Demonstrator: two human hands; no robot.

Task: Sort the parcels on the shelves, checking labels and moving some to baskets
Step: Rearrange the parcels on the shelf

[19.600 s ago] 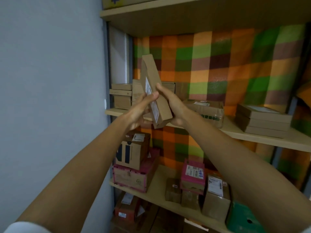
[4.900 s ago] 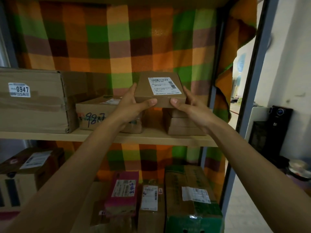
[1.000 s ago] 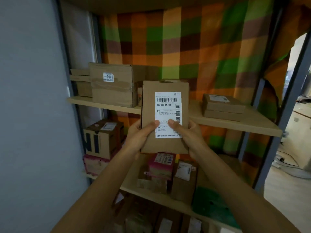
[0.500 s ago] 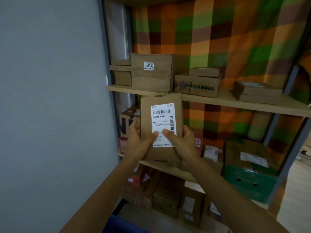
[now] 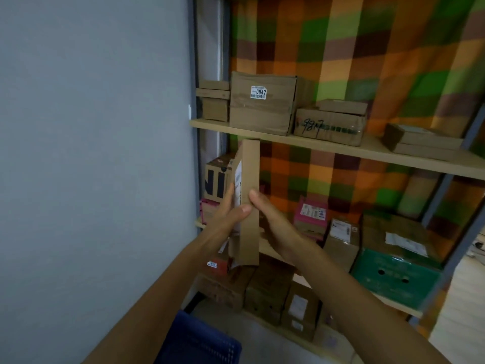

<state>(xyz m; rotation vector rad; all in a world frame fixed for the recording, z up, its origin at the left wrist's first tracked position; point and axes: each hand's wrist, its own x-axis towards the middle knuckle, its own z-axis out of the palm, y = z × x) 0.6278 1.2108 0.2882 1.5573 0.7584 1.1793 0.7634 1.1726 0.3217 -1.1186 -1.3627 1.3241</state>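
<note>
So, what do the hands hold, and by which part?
A flat parcel, upright: left hand on its labelled face, right hand on the opposite face, lower half.

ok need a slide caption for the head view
Left hand and right hand hold a flat cardboard parcel upright, edge-on, before stocked shelves, blue basket below.

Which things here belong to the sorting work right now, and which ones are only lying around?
In the job now: the flat parcel, held on edge by the left hand and right hand; the blue basket below.
Only lying around: the box stickered 0947, the pink parcel, the green box, the checked cloth.
</note>
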